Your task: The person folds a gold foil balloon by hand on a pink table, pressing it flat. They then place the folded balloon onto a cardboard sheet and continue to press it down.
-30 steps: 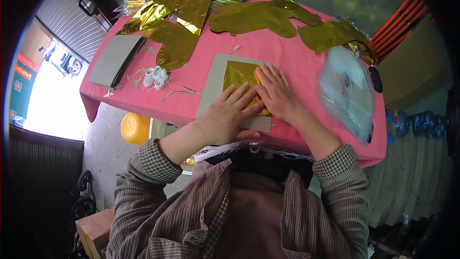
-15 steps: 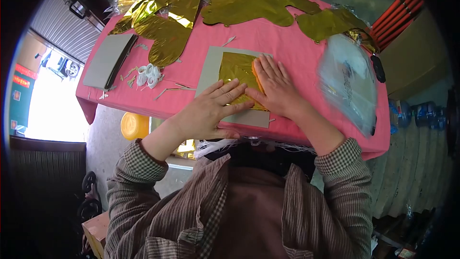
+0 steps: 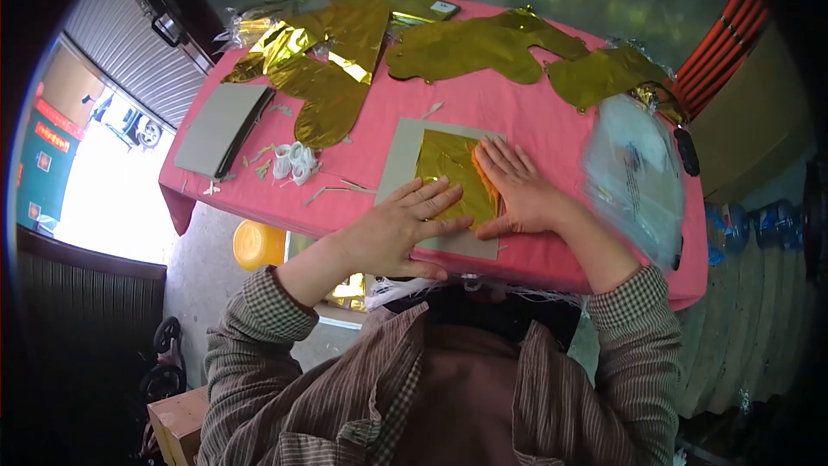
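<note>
A flat gold foil sheet (image 3: 448,168) rests on a grey cardboard piece (image 3: 398,147) near the front edge of the table. My left hand (image 3: 397,226) is open, its spread fingers over the lower left of the foil. On the right edge of the foil lies my right hand (image 3: 523,197), fingers stretched out and flat, thumb apart towards the card's lower right corner. A narrow orange strip (image 3: 486,169) shows along the fingers of my right hand, at the foil's edge.
The pink-covered table (image 3: 466,103) holds large gold foil balloons (image 3: 461,52) along its far side. White string bundles (image 3: 295,162) and a stack of grey boards (image 3: 222,128) lie to the left. Clear plastic bags (image 3: 634,177) lie at right. A yellow bucket (image 3: 259,244) stands below.
The view has shifted, so the table appears lower and slightly right. My right thumb has moved off the foil towards the card's lower right corner. The left hand stays over the foil.
</note>
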### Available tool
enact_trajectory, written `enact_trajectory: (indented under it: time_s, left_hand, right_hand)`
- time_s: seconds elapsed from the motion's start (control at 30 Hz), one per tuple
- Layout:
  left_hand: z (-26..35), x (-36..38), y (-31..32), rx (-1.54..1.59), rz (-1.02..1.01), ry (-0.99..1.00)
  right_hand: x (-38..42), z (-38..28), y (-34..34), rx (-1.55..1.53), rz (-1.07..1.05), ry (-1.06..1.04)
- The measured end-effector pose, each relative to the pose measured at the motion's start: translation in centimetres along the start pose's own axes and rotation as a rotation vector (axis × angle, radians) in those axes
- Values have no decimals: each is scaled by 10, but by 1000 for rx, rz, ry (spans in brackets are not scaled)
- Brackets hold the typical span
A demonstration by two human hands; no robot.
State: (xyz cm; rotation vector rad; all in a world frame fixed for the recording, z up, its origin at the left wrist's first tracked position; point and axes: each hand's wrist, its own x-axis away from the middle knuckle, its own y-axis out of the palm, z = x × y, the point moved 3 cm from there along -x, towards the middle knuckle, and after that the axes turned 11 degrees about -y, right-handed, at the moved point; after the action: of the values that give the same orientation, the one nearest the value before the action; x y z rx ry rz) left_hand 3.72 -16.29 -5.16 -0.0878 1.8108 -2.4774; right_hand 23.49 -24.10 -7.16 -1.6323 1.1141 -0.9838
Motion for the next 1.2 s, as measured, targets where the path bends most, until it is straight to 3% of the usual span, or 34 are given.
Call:
enact_trajectory:
  time_s: [0.2, 0.27, 0.37, 0.4, 0.6, 0.7, 0.77, 0.8, 0.87, 0.97, 1.0, 1.13, 1.2]
  left_hand:
    - [0, 0, 3, -3, 18, 4]
    - [-1, -1, 3, -24, 72, 27]
    - [-1, -1, 3, -50, 35, 25]
    - [-1, -1, 3, -47, 30, 22]
    - [-2, -3, -1, 12, 13, 14]
    - [-7, 1, -9, 182, -20, -5]
    - [-26, 9, -13, 919, 14, -264]
    - [-30, 10, -15, 924, 11, -273]
    - [-47, 13, -28, 639, 394, -505]
    - [-58, 17, -26, 464, 368, -695]
    - [-57, 14, -25, 339, 414, -628]
    - [-55, 3, -24, 123, 377, -698]
    - [-54, -2, -32, 141, 233, -786]
  right_hand:
    - [1, -1, -9, -64, 5, 72]
    - [-9, -10, -12, -43, 364, -33]
    - [-18, -23, 13, -41, 419, -51]
    - [-18, -24, 17, 61, 265, -6]
    - [-15, -26, 11, 79, 140, -17]
    - [-16, -26, 12, 59, 146, 2]
    - [-17, -27, 11, 56, 141, 9]
    - [-16, -28, 10, 54, 136, 21]
    - [-16, -28, 11, 50, 142, 11]
    - [-17, -26, 13, 51, 180, -13]
    - [-16, -27, 13, 61, 188, -10]
    - [-18, -24, 17, 85, 223, -11]
    - [-18, -23, 18, 80, 229, -14]
